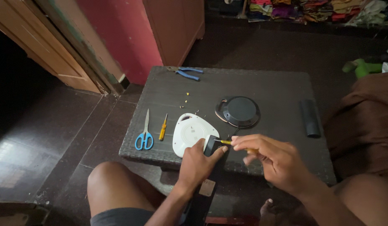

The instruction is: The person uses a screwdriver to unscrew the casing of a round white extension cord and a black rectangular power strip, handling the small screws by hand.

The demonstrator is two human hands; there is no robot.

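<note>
Black boxy part sits clamped in the left hand; right hand pinches a yellow screwdriver against it.

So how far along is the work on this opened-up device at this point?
Looks done: the white rounded-triangle plastic cover and the black round disc part lie apart on the dark woven table, with small loose bits nearby. In hand: the left hand grips a black rectangular part while the right hand works a yellow-handled screwdriver at it. Left: nothing is put back together.
</note>
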